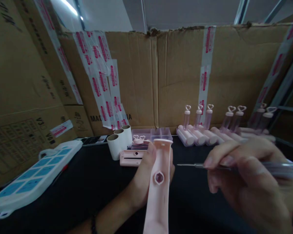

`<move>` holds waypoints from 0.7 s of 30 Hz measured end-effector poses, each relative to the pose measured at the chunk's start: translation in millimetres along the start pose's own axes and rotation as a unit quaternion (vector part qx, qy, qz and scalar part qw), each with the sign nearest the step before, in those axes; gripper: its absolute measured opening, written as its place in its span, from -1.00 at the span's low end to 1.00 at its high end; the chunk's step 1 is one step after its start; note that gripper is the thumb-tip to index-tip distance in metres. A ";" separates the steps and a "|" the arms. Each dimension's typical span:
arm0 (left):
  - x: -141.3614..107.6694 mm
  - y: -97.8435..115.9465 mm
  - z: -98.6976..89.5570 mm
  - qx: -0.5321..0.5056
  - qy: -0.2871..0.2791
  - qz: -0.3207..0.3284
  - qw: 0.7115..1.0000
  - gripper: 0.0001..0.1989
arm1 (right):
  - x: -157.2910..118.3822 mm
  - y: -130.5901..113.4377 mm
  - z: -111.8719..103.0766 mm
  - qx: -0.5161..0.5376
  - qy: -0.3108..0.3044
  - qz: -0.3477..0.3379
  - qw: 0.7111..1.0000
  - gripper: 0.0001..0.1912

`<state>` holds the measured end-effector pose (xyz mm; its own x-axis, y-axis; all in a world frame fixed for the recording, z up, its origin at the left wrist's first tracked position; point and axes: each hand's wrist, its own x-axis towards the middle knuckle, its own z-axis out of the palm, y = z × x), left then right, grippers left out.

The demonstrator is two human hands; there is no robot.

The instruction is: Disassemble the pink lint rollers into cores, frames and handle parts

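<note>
My left hand [143,177] is closed around a long pale pink plastic housing [159,198], held upright with its hollow inner side toward me. A round hole with a raised rim sits midway along the housing. My right hand [249,182], to the right, pinches a thin-shafted screwdriver [197,165] with a clear handle. Its tip points left at the housing, a short gap away from it. Behind my left hand lies a slotted pink plastic part [130,158], partly covered by the fingers. A pink heart-shaped piece [138,139] shows just above that part.
White cardboard tubes [113,147] stand at the back, beside a purple divided tray [164,132]. Several clear tubes with heart tops [209,117] stand behind pink cylinders [199,138] at the back right. A white power strip [36,175] lies left. Cardboard walls [180,78] enclose the black table.
</note>
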<state>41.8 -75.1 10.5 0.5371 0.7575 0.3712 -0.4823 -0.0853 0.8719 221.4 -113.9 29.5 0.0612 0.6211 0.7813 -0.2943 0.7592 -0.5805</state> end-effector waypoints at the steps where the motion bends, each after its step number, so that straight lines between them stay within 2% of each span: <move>1: 0.3 -1.1 0.5 -0.008 0.013 -0.004 1.000 -0.36 | -2.6 -1.0 -1.6 -0.006 -0.027 0.007 1.000 -0.88; 3: 0.6 -1.9 2.0 -0.011 0.060 -0.006 0.998 -0.37 | -6.3 -3.7 -4.9 -0.013 -0.062 0.032 0.997 -0.87; 5: 0.8 -1.5 4.8 -0.006 0.090 -0.007 0.996 -0.36 | -8.0 -6.4 -7.8 -0.015 -0.071 0.052 0.996 -0.83; 10: -2.5 -3.0 15.2 0.027 0.137 -0.001 0.990 -0.31 | -10.6 -9.3 -12.0 -0.013 -0.072 0.044 0.996 -0.76; 13: -6.9 -6.5 21.4 0.049 0.167 -0.024 0.984 -0.31 | -14.6 -10.6 -11.3 -0.046 -0.058 0.053 0.996 -0.78; 16: -9.9 -8.2 26.1 0.074 0.166 -0.037 0.983 -0.30 | -17.7 -12.9 -9.6 -0.097 -0.050 0.041 0.993 -0.80; 19: -11.1 -9.1 27.2 0.079 0.143 -0.037 0.986 -0.29 | -18.5 -15.6 -7.2 -0.139 -0.040 0.016 0.989 -0.75; 21: -11.7 -10.9 26.0 0.071 0.124 -0.045 0.989 -0.29 | -19.0 -17.3 -3.9 -0.162 -0.040 0.026 0.986 -0.71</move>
<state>58.7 -99.9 4.9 0.3792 0.9000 0.2150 -0.3281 -0.0864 0.9407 229.1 -138.1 23.8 -0.0259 0.6533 0.7567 0.0261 0.7571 -0.6527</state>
